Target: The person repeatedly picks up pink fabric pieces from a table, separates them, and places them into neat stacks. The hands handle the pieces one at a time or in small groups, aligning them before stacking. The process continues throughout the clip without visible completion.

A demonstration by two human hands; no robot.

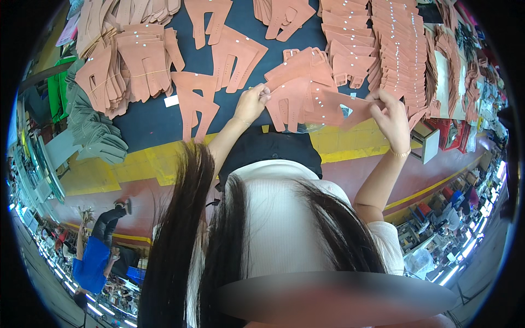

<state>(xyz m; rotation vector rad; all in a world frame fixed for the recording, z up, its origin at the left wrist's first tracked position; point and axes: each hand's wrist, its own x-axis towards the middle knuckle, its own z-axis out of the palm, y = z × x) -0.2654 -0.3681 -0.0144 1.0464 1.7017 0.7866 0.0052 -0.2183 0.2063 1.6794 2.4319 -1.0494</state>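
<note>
Before me on the dark table lies a small pile of flat salmon-coloured cut pieces (pixel 290 95), leather-like, with slots and small white stickers. My right hand (pixel 389 115) grips the right end of one salmon piece (pixel 325 108), its fingers closed on the edge. That piece is blurred and partly covers the pile; a gap near its right end shows something pale. At the pile's left corner, my left hand (pixel 253 104) is closed in a pinch. Its fingertips touch the corner, but what they hold is too small to make out. Slotted salmon pieces (pixel 197 101) lie left of that hand.
Banded stacks (pixel 145 68) of salmon pieces stand at the left, beside grey-green pieces (pixel 95 131). Long overlapping rows (pixel 399 49) of stickered pieces run along the right. A white label (pixel 171 101) lies near the table's front edge. Behind, a person in blue (pixel 93 262) is on the floor walkway.
</note>
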